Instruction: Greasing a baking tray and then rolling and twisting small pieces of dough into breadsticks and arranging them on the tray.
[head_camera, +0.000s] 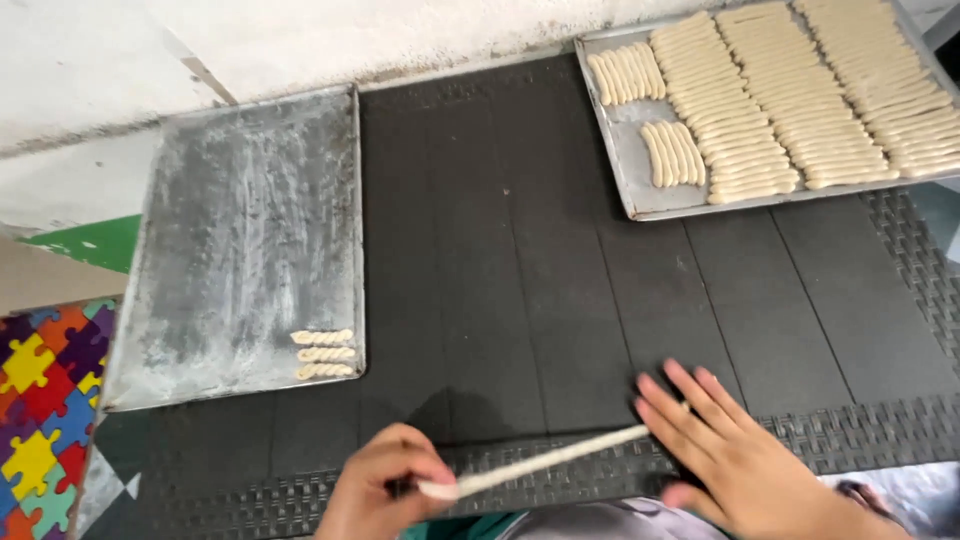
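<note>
A thin dough rope (545, 462) stretched between two hands on the dark rubber mat (500, 280).

It looks soft, light and easily torn, best taken by its ends. The left hand (385, 490) pinches the near end; the right hand (725, 445) lies flat and unclenched on the far end. To the left, a floured tray (240, 220) holds three twisted pieces (323, 354); at upper right, well apart, a second tray (625, 130) is packed with dough sticks (800, 90). Nothing lies between.

Bakery workspace: floured baking trays (250, 230), rows of dough sticks (800, 90).
</note>
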